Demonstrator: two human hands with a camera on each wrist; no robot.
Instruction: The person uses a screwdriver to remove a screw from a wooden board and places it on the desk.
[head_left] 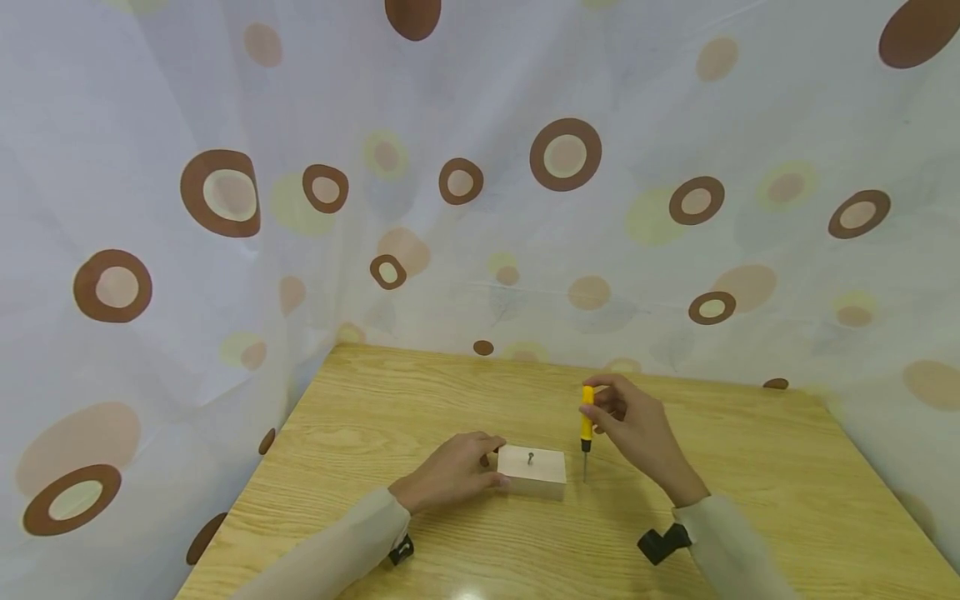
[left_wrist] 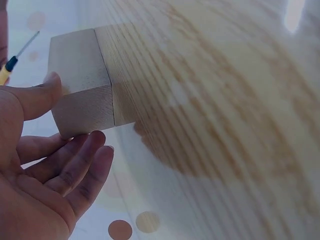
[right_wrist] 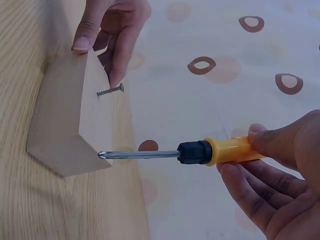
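Wooden block (head_left: 542, 481): pale, rectangular, lying flat, left hand (head_left: 453, 473) gripping its left end. Screw (right_wrist: 110, 91): metal, sticking up from block's top, thread mostly exposed. Screwdriver (head_left: 587, 423): yellow handle, black collar, metal shaft, upright, tip down, right hand (head_left: 636, 427) pinching handle, right of block.

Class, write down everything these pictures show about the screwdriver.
The screwdriver has a yellow, plastic-looking handle, a black collar and a slim, shiny metal shaft. The right hand pinches the handle between thumb and fingers, holding it roughly upright, tip down. It is to the right of the wooden block, apart from the screw that sticks up from the block's top.
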